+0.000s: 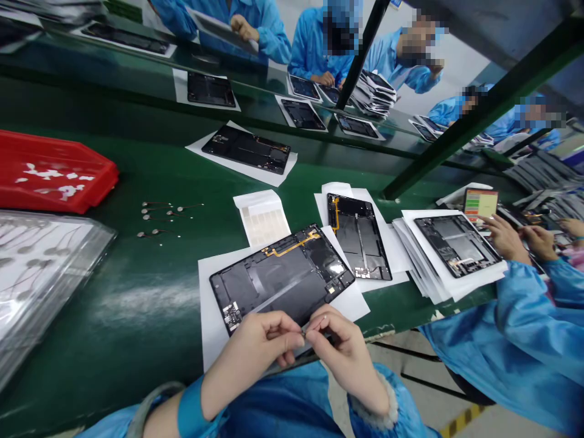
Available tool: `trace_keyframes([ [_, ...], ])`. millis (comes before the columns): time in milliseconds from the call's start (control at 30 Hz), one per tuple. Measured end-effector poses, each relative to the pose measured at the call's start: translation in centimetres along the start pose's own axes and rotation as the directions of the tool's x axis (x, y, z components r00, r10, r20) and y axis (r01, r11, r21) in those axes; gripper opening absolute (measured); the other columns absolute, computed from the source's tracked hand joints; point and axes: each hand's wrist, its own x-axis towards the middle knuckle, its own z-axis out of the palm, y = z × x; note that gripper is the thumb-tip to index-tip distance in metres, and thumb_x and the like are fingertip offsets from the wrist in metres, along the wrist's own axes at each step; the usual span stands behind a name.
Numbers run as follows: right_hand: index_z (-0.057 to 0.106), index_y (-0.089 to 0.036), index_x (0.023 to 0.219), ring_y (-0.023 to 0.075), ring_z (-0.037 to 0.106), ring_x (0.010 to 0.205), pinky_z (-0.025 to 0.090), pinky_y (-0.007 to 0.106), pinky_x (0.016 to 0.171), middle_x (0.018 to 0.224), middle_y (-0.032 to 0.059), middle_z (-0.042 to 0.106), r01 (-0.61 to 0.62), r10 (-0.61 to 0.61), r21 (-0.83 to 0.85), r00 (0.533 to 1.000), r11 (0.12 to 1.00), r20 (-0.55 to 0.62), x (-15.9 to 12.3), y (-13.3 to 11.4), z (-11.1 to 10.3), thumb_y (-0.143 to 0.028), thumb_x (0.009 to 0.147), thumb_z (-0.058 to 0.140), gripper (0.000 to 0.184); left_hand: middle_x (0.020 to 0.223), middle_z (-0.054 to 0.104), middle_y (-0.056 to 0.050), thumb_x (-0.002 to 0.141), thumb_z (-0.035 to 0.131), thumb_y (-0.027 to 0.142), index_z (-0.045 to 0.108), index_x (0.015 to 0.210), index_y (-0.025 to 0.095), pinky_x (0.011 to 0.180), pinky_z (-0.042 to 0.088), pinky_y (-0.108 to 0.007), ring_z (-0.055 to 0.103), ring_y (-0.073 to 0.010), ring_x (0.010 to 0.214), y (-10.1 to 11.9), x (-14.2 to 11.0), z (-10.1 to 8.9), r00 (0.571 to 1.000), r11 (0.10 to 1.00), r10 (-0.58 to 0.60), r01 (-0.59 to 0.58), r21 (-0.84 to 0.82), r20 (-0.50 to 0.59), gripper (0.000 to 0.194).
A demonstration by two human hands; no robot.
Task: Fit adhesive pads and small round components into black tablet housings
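In the head view my left hand (274,337) and my right hand (335,340) meet over the front edge of an opened tablet housing (283,286). Thumb and forefinger of each hand are pinched together around a tiny part (303,334), mostly hidden by the fingertips; a thin reddish strand shows by the right fingers. Black inside, with an orange flex cable and a grey ribbon, the housing lies tilted on white paper (210,316). Behind it sits a sheet of pale stickers (263,222). Several small round discs with thin wires (170,213) lie to the left.
On the left are a red bin (91,176) with white scraps and a clear plastic tray (50,267) of wired discs. Another housing (360,243) lies close right, near a paper-layered stack (424,261). A co-worker's hands (506,240) work beyond; a green post (483,103) slants overhead.
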Motion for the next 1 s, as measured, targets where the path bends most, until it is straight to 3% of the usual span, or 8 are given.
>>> trace_keyframes([
  [67, 0.054, -0.017, 0.064, 0.0119, 0.05, 0.066, 0.041, 0.023, 0.061, 0.069, 0.0014, 0.054, -0.063, 0.065, 0.061, 0.998, 0.996, -0.024, 0.2, 0.1, -0.5, -0.031, 0.085, 0.058, 0.026, 0.08, 0.069, -0.003, 0.079, 0.06, 0.037, 0.066, 0.091, 0.019, 0.069, 0.052, -0.03, 0.064, -0.0184, 0.073, -0.7, -0.4, 0.0, 0.976, 0.931, 0.214, -0.19, 0.313, -0.044, 0.023],
  [200, 0.052, -0.017, 0.062, 0.0118, 0.047, 0.065, 0.04, 0.023, 0.061, 0.068, 0.0006, 0.051, -0.111, 0.12, 0.091, 0.987, 0.99, -0.108, 0.7, 0.3, -1.9, -0.037, 0.083, 0.061, 0.031, 0.103, 0.066, -0.01, 0.09, 0.048, 0.021, 0.063, 0.103, 0.019, 0.087, 0.049, -0.039, 0.061, -0.0256, 0.099, -3.1, -1.0, 0.4, 0.781, 0.315, 0.619, -0.348, 0.883, 0.087, 0.02],
  [300, 0.053, -0.017, 0.064, 0.0121, 0.048, 0.066, 0.04, 0.024, 0.062, 0.069, 0.0006, 0.052, -0.085, 0.09, 0.041, 0.987, 0.996, -0.134, 0.9, 0.2, -2.6, -0.037, 0.083, 0.061, 0.029, 0.103, 0.066, -0.012, 0.088, 0.036, 0.006, 0.059, 0.111, 0.015, 0.085, 0.05, -0.038, 0.062, -0.0249, 0.098, -4.3, -1.4, 0.8, 0.74, 0.054, 0.654, -0.257, 0.965, 0.16, 0.034],
  [400, 0.055, -0.018, 0.068, 0.0128, 0.049, 0.07, 0.041, 0.024, 0.064, 0.073, 0.0011, 0.054, -0.045, 0.046, 0.011, 0.984, 0.999, -0.174, 1.0, 0.1, -2.9, -0.037, 0.084, 0.061, 0.025, 0.099, 0.067, -0.013, 0.081, 0.039, 0.002, 0.059, 0.112, 0.013, 0.082, 0.051, -0.041, 0.064, -0.0279, 0.093, -4.3, -2.2, 0.6, 0.766, -0.005, 0.62, -0.213, 0.977, 0.17, 0.039],
  [533, 0.059, -0.018, 0.08, 0.0108, 0.046, 0.06, 0.038, 0.023, 0.056, 0.067, -0.0013, 0.052, -0.126, 0.124, -0.004, 0.98, 0.992, -0.153, 0.9, 0.3, -3.0, -0.037, 0.085, 0.06, 0.02, 0.097, 0.068, -0.01, 0.077, 0.046, 0.008, 0.063, 0.106, 0.018, 0.083, 0.051, -0.042, 0.065, -0.0295, 0.092, -2.8, -4.0, -0.5, 0.835, 0.142, 0.526, -0.276, 0.951, 0.164, 0.035],
  [767, 0.061, -0.018, 0.078, 0.0136, 0.057, 0.074, 0.047, 0.027, 0.068, 0.081, 0.0038, 0.059, -0.06, 0.025, 0.123, 0.963, 0.991, 0.27, 0.8, -1.1, -1.4, -0.035, 0.088, 0.059, 0.02, 0.079, 0.063, -0.002, 0.094, 0.032, 0.048, 0.063, 0.083, 0.021, 0.065, 0.047, -0.025, 0.059, -0.0154, 0.073, 0.6, -3.2, -0.4, 0.984, 0.94, 0.167, -0.179, 0.292, 0.065, 0.043],
  [900, 0.061, -0.019, 0.077, 0.0131, 0.058, 0.074, 0.048, 0.027, 0.067, 0.086, 0.0038, 0.057, -0.1, 0.039, 0.168, 0.943, 0.981, 0.331, 0.9, -1.1, -0.7, -0.037, 0.087, 0.059, 0.021, 0.06, 0.05, 0.002, 0.079, 0.043, 0.071, 0.057, 0.074, 0.016, 0.045, 0.035, -0.02, 0.044, -0.0097, 0.051, 0.7, -1.9, 0.8, 0.974, 0.963, -0.073, 0.125, -0.24, 0.215, 0.057],
  [1000, 0.062, -0.019, 0.082, 0.0133, 0.057, 0.077, 0.047, 0.026, 0.07, 0.087, 0.0037, 0.057, -0.095, 0.053, 0.171, 0.97, 0.981, 0.239, 0.8, -0.4, -0.4, -0.038, 0.087, 0.06, 0.02, 0.056, 0.045, 0.004, 0.073, 0.051, 0.071, 0.054, 0.07, 0.016, 0.044, 0.031, -0.02, 0.038, -0.0081, 0.048, 0.3, -1.5, 1.0, 0.989, 0.95, -0.077, 0.111, -0.292, 0.126, 0.055],
])
